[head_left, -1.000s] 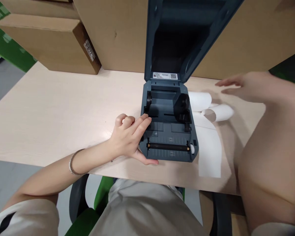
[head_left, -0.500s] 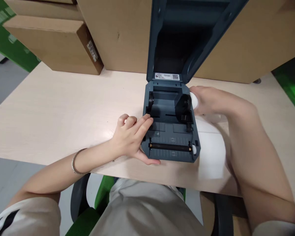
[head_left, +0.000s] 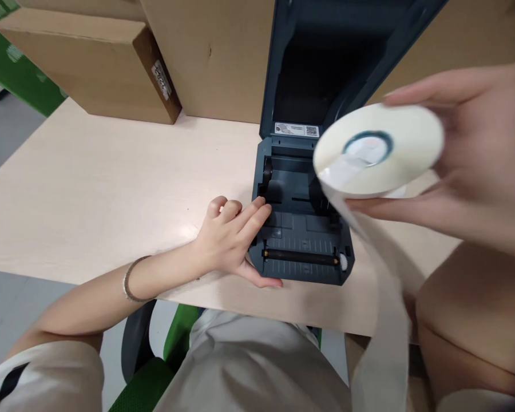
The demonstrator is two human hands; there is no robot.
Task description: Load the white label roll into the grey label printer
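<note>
- At the far left, a green panel (head_left: pixel 28 77) stands beyond the table (head_left: pixel 124 177), behind a closed cardboard box (head_left: pixel 77 66) with a label on its right end.
- Toward the near left, the person's bare left forearm, with a bracelet (head_left: pixel 129 283) at the wrist, reaches across the table's near edge, over a black armrest (head_left: pixel 137 337) and a green chair seat (head_left: pixel 148 380).
- Right of the box, a large cardboard surface (head_left: pixel 210 63) rises along the far side of the table.
- Left of centre, the left hand (head_left: pixel 236 237) grips nothing: two fingers lie spread over the left rim of a dark blue-grey device (head_left: pixel 285 223), two others curl back, and the thumb stretches wide along its near edge.
- Near the middle, the device sits on the table with its lid (head_left: pixel 330 63) raised at the far side; a sticker with a square code (head_left: pixel 297 130) shows by the hinge. A black roller (head_left: pixel 300 257) crosses the near end, with a white gear (head_left: pixel 344 262) at its right.
- To the right, a white roll (head_left: pixel 416 137) is held up, tilted, hiding part of the device; its loose strip (head_left: pixel 386 309) hangs past the table's near edge.
- Farthest right, the right hand (head_left: pixel 483 149), slightly blurred, holds that roll between thumb and fingers.
</note>
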